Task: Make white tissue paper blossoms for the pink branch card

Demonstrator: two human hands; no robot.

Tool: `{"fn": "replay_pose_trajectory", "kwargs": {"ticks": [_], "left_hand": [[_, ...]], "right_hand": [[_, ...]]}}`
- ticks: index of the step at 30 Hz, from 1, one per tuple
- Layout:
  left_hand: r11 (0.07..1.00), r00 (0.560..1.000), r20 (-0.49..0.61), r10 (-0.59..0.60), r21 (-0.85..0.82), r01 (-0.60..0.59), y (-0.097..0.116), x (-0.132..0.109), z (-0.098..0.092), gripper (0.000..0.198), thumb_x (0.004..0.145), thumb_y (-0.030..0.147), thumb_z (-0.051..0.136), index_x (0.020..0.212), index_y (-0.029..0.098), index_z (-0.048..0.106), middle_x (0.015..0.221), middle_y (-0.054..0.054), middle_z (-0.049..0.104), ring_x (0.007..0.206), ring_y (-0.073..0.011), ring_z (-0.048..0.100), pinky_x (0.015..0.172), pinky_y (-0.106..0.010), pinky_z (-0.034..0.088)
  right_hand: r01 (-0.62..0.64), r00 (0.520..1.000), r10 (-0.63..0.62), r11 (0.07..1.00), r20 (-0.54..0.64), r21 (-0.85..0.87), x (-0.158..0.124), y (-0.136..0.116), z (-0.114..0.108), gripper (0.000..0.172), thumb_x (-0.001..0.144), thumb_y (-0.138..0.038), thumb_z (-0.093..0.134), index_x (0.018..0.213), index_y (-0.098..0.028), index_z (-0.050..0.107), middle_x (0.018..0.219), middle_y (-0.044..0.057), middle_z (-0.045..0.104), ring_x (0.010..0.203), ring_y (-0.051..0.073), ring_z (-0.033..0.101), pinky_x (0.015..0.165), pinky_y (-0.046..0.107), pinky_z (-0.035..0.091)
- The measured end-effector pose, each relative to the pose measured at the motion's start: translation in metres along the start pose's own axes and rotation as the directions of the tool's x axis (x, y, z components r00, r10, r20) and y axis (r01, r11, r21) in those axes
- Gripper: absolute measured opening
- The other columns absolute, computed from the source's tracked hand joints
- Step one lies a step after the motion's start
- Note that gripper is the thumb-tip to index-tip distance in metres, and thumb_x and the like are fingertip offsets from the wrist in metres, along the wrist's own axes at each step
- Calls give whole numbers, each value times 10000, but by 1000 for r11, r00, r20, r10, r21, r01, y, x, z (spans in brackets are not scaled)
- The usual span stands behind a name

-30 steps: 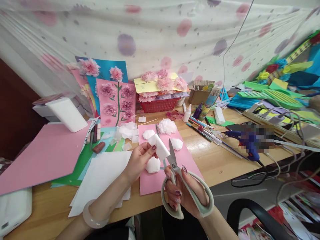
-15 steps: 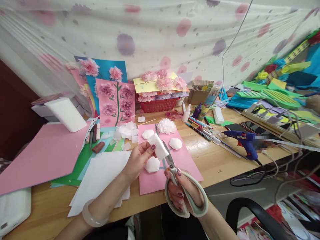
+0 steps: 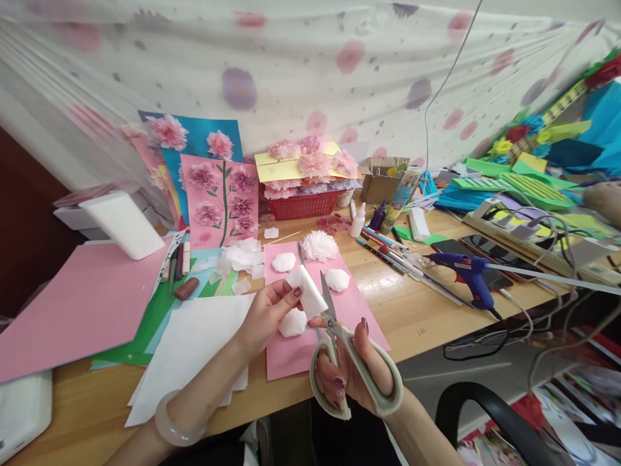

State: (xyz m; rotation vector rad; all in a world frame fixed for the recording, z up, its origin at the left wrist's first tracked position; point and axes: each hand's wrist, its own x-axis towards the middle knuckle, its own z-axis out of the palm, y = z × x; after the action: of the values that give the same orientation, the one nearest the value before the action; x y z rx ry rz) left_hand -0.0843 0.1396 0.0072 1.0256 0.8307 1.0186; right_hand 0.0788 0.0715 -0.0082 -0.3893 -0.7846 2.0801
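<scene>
Pinched between the thumb and fingers of my left hand point(image 3: 272, 309) is a folded piece of white paper point(image 3: 308, 291). My right hand point(image 3: 354, 369) holds scissors point(image 3: 381, 395) by their pale handles, with the blades parted and the folded paper's lower right corner at them. Below lies a pink sheet point(image 3: 291, 359) bearing a ruffled white paper flower point(image 3: 319, 246) and several white paper pieces, among them one at the upper left point(image 3: 284, 262) and one at the right point(image 3: 336, 279).
Tissue scraps point(image 3: 242, 254) and white sheets point(image 3: 194, 349) lie left. Behind stand a red basket point(image 3: 303, 206) and a pink flower picture point(image 3: 198, 213). At right are pens point(image 3: 381, 254), a glue gun point(image 3: 466, 275) and phones point(image 3: 499, 249). Another person's hand point(image 3: 601, 197) shows at the far right edge.
The scissors have opened wider, with my right thumb and fingers spread further apart. The view has shifted slightly, and the hand at the far right edge reaches further in.
</scene>
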Motion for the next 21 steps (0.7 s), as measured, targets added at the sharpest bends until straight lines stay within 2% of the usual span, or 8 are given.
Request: {"fn": "replay_pose_trajectory", "kwargs": {"ticks": [2,7,14,17,21], "left_hand": [[999,1000,14,-1,46,1,0,-1,0,308,733,430,692,744,139,593,688,-4,578,552,-80,489,503,-205,357],[991,999,14,-41,126,39,0,-4,4,346,716,467,693,732,130,614,670,4,575,543,-68,460,514,-197,337],[995,998,11,-57,88,56,-1,-4,5,349,709,452,704,839,131,657,710,-12,605,579,-90,497,536,-206,354],[996,999,20,-43,86,41,0,-3,4,335,709,449,706,817,136,657,718,-19,616,611,-105,524,565,-213,379],[998,999,50,-14,62,11,0,-3,3,291,721,427,704,771,147,644,711,-11,609,619,-104,526,608,-225,407]], "right_hand": [[20,1000,-19,999,20,-29,1,0,-2,590,781,-724,431,1054,-203,478,541,-44,481,425,114,441,409,229,411],[27,995,-16,993,100,-117,7,-4,0,634,788,-760,334,689,-155,496,554,-3,464,475,115,469,453,241,391],[60,998,-52,979,43,-195,12,-9,13,675,756,-796,318,572,-163,463,492,-8,443,424,107,451,397,223,363],[66,996,-74,985,-43,-160,13,-5,14,629,728,-784,414,629,-168,488,453,-39,425,356,90,408,342,209,369],[116,977,-140,982,-160,-147,12,6,5,590,732,-732,497,900,-168,546,405,-79,423,264,72,342,265,185,352]]}}
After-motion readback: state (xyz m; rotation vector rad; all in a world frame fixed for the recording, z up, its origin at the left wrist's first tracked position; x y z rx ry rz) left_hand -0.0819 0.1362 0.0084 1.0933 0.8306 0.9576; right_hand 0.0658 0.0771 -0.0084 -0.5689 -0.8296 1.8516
